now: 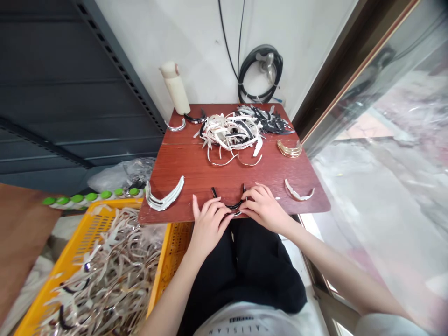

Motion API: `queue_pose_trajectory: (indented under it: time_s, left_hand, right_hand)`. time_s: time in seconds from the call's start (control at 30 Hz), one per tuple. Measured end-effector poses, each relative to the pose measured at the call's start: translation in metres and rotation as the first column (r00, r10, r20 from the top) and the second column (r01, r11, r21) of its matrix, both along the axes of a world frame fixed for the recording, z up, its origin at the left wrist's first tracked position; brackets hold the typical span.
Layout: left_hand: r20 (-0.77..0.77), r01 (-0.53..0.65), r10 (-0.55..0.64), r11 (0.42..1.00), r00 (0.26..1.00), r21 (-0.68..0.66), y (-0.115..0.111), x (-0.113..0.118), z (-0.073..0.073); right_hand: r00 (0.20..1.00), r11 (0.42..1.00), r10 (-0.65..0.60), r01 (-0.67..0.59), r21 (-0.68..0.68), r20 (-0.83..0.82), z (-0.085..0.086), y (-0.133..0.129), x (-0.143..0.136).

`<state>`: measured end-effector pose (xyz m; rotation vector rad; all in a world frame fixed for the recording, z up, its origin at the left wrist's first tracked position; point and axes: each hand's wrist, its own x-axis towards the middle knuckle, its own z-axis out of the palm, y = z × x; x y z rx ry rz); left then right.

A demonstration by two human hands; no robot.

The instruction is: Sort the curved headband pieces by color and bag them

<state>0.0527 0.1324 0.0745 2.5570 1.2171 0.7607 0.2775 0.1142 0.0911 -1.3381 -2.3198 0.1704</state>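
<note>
Black curved strips (234,206) lie at the front edge of the red-brown table, between my hands. My left hand (210,219) has its fingers closed at their left side, its thumb out to the side. With bent fingers my right hand (264,207) grips their right side; the fingertips partly hide the strips. To the left rests a bundle of white curved strips (164,200), and a single pale curved strip (299,193) lies to the right. Farther back is a tangled heap of white and black strips (231,133), with gold curved strips (290,149) at its right.
The wooden table (185,161) stands against a white wall. A cream bottle (176,91) is at its back left corner, near small silver strips (176,125). A yellow crate (79,235) full of strips is at left. A coiled black cable (245,65) hangs behind; a glass panel (378,116) stands right.
</note>
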Motion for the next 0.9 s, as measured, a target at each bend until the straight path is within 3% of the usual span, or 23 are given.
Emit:
queue_pose_trajectory:
  time_s: [0.2, 0.33, 0.43, 0.53, 0.6, 0.77, 0.9]
  left_hand:
    - [-0.023, -0.052, 0.052, 0.999, 0.998, 0.009, 0.012, 0.003, 0.006]
    - [0.013, -0.080, 0.079, 0.996, 0.997, 0.039, 0.008, 0.010, 0.006]
    - [0.062, -0.088, 0.085, 0.995, 0.994, 0.051, 0.005, 0.016, 0.002]
    - [0.100, -0.096, 0.089, 0.993, 0.991, 0.069, 0.004, 0.020, -0.003]
    - [0.114, -0.107, 0.098, 0.991, 0.989, 0.081, 0.004, 0.021, -0.007]
    - [0.160, -0.136, 0.115, 0.982, 0.980, 0.128, 0.004, 0.022, -0.011]
    - [0.166, -0.130, 0.107, 0.983, 0.980, 0.132, 0.004, 0.022, -0.011]
  right_hand:
    - [0.999, 0.999, -0.032, 0.031, -0.014, -0.022, -0.001, 0.008, -0.006]
    - [0.994, 0.999, -0.037, 0.037, -0.011, -0.107, 0.012, 0.023, 0.005]
    - [0.967, 0.983, -0.155, 0.170, 0.062, -0.201, 0.029, 0.055, 0.026]
    - [0.907, 0.926, -0.311, 0.356, 0.122, -0.284, 0.043, 0.098, 0.048]
    - [0.889, 0.903, -0.364, 0.410, 0.130, -0.276, 0.046, 0.125, 0.056]
    - [0.924, 0.934, -0.334, 0.352, 0.070, -0.189, 0.051, 0.162, 0.048]
    - [0.908, 0.950, -0.239, 0.292, 0.110, -0.344, 0.071, 0.165, 0.037]
